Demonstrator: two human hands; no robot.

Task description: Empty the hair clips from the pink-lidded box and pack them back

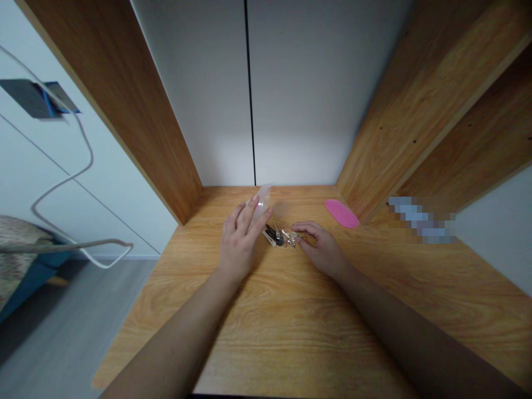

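Note:
A translucent plastic container point(261, 204) stands tilted on the wooden desk, and my left hand point(240, 235) grips it from the near left side. Just in front of its mouth lies a small heap of metal hair clips point(287, 237), mixed with dark and silvery bits too small to name for certain. At the heap's right edge is my right hand point(319, 246), its thumb and fingers apart around the nearest pieces. Whether its fingertips touch them is hard to tell. A pink oval lid point(341, 213) lies flat farther right, apart from both hands.
Wooden side panels point(166, 138) rise left and right of the desk point(249, 332), with a pale back panel point(291, 111) behind. A blurred-out object point(421, 220) lies at the right. A white cable point(89, 149) hangs at the left, beyond the desk.

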